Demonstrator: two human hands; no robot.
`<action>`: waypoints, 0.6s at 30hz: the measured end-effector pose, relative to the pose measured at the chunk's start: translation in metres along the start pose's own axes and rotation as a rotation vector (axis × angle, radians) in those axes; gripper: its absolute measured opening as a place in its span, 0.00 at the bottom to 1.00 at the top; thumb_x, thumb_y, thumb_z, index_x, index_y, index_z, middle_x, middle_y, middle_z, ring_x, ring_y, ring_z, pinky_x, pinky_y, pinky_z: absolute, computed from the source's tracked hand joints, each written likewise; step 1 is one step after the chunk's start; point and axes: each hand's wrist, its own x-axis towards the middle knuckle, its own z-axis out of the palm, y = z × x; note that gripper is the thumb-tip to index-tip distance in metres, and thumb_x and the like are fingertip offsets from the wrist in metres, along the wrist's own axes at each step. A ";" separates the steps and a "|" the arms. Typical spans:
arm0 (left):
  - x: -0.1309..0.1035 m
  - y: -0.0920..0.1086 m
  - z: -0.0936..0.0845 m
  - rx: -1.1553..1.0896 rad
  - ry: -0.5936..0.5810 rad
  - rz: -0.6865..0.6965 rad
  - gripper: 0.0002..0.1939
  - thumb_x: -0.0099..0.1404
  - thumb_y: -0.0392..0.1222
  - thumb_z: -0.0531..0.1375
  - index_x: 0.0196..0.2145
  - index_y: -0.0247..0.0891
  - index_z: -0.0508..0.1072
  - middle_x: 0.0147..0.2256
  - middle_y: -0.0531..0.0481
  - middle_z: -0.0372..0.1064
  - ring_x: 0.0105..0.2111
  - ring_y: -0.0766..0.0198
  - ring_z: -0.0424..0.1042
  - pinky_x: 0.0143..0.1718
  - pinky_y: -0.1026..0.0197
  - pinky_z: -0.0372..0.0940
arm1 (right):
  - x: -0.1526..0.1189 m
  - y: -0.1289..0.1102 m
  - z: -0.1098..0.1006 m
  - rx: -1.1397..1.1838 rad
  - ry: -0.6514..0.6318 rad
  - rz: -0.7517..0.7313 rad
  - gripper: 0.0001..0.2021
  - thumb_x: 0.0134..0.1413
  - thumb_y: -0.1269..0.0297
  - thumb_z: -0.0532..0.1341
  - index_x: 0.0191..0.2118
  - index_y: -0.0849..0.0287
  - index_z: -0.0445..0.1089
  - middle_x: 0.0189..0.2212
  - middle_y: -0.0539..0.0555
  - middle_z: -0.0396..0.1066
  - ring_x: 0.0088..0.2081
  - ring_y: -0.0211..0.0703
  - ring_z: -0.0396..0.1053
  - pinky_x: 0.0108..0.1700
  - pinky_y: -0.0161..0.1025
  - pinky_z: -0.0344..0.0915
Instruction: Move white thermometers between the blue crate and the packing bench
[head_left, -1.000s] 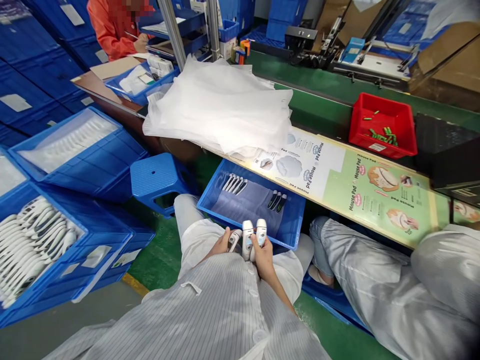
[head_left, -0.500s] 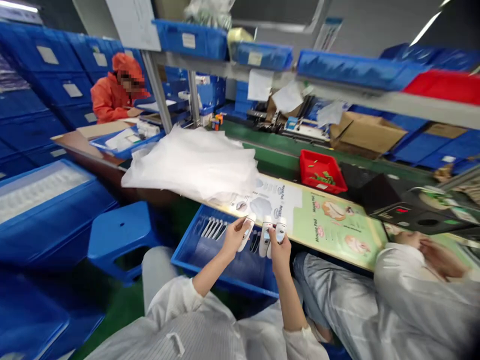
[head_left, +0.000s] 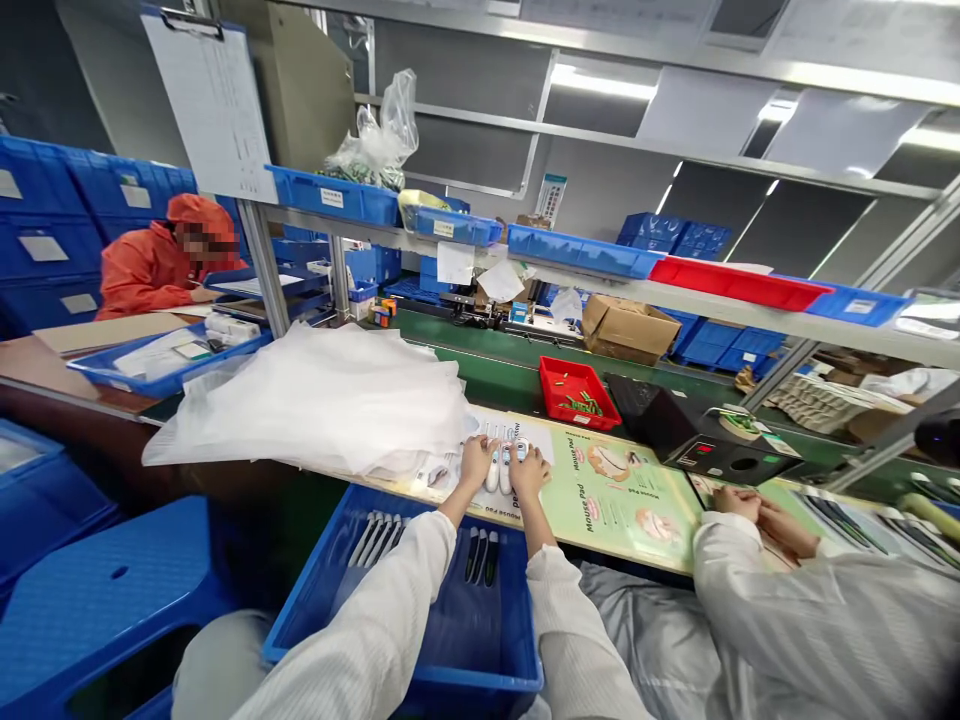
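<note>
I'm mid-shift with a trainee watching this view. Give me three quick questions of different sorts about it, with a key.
1. True or false: the wearer's left hand and right hand are both at the white devices.
2. Which items lie in the red bin?
A: clipboards
B: small green pieces
C: paper cups
3. Fill in: the pile of white sheets lies to the ____ of the wearer's hands.

Key: 1 true; 2 B; 3 left.

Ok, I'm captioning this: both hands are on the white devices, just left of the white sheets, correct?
Wrong side: the left hand and right hand are on the white devices, but just right of the white sheets, as the head view shows.
</note>
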 end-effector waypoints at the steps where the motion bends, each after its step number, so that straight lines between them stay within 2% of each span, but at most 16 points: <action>1: -0.002 -0.003 0.000 0.010 0.015 0.018 0.11 0.74 0.45 0.65 0.48 0.35 0.81 0.52 0.35 0.80 0.53 0.48 0.78 0.62 0.49 0.69 | -0.001 0.000 0.002 -0.038 0.023 -0.009 0.39 0.71 0.49 0.56 0.76 0.74 0.62 0.76 0.81 0.55 0.75 0.77 0.56 0.76 0.66 0.46; 3: -0.005 -0.008 -0.001 0.023 0.053 0.059 0.13 0.78 0.42 0.59 0.52 0.36 0.80 0.57 0.33 0.76 0.58 0.48 0.76 0.66 0.48 0.66 | -0.008 -0.002 0.006 -0.154 0.060 -0.062 0.44 0.73 0.46 0.54 0.81 0.74 0.49 0.80 0.81 0.43 0.76 0.76 0.54 0.77 0.67 0.43; 4: -0.007 -0.010 -0.001 0.023 0.092 0.079 0.15 0.80 0.41 0.55 0.55 0.36 0.79 0.58 0.33 0.75 0.60 0.48 0.75 0.67 0.48 0.66 | -0.013 -0.003 0.009 -0.230 0.055 -0.110 0.45 0.74 0.43 0.53 0.83 0.71 0.48 0.81 0.80 0.41 0.76 0.77 0.54 0.77 0.68 0.42; 6: -0.009 -0.012 -0.004 0.010 0.215 0.096 0.18 0.81 0.38 0.50 0.59 0.37 0.77 0.59 0.32 0.73 0.62 0.47 0.72 0.67 0.45 0.65 | -0.027 -0.005 0.015 -0.385 -0.015 -0.245 0.44 0.73 0.39 0.55 0.83 0.61 0.51 0.82 0.74 0.43 0.77 0.79 0.51 0.76 0.71 0.42; 8: -0.011 -0.013 -0.009 -0.004 0.311 0.089 0.19 0.81 0.37 0.48 0.60 0.38 0.75 0.57 0.33 0.74 0.62 0.47 0.71 0.67 0.44 0.65 | -0.044 -0.007 0.020 -0.484 -0.106 -0.381 0.40 0.74 0.40 0.55 0.82 0.53 0.56 0.82 0.68 0.45 0.78 0.81 0.46 0.75 0.73 0.43; 10: -0.011 -0.013 -0.014 -0.009 0.300 0.092 0.17 0.80 0.36 0.49 0.57 0.38 0.74 0.56 0.35 0.75 0.61 0.48 0.72 0.68 0.45 0.64 | -0.055 -0.006 0.020 -0.533 -0.138 -0.487 0.37 0.75 0.43 0.54 0.82 0.50 0.55 0.82 0.64 0.46 0.78 0.80 0.45 0.74 0.72 0.46; 12: -0.009 -0.014 -0.018 -0.009 0.236 0.116 0.15 0.79 0.36 0.50 0.54 0.39 0.75 0.54 0.37 0.77 0.59 0.50 0.74 0.66 0.47 0.66 | -0.053 0.006 0.012 -0.552 -0.128 -0.550 0.35 0.76 0.45 0.53 0.82 0.46 0.54 0.82 0.60 0.47 0.77 0.78 0.46 0.74 0.70 0.49; 14: -0.006 -0.015 -0.018 0.004 0.190 0.118 0.14 0.79 0.35 0.50 0.52 0.39 0.75 0.50 0.38 0.79 0.53 0.51 0.77 0.62 0.48 0.69 | -0.031 0.031 -0.010 -0.567 -0.105 -0.576 0.34 0.76 0.45 0.53 0.82 0.43 0.56 0.81 0.58 0.50 0.77 0.75 0.47 0.73 0.67 0.51; 16: -0.005 -0.015 -0.015 0.041 0.135 0.128 0.14 0.79 0.35 0.51 0.51 0.39 0.75 0.47 0.39 0.79 0.48 0.52 0.79 0.58 0.50 0.72 | 0.010 0.070 -0.045 -0.575 -0.041 -0.529 0.33 0.76 0.46 0.54 0.80 0.45 0.60 0.79 0.60 0.56 0.76 0.73 0.49 0.71 0.66 0.54; 18: -0.006 -0.014 -0.009 0.126 0.085 0.182 0.12 0.78 0.37 0.54 0.51 0.39 0.76 0.54 0.37 0.77 0.53 0.51 0.79 0.60 0.49 0.72 | 0.064 0.118 -0.086 -0.574 0.108 -0.328 0.33 0.75 0.50 0.54 0.79 0.53 0.63 0.76 0.69 0.59 0.72 0.73 0.54 0.67 0.66 0.57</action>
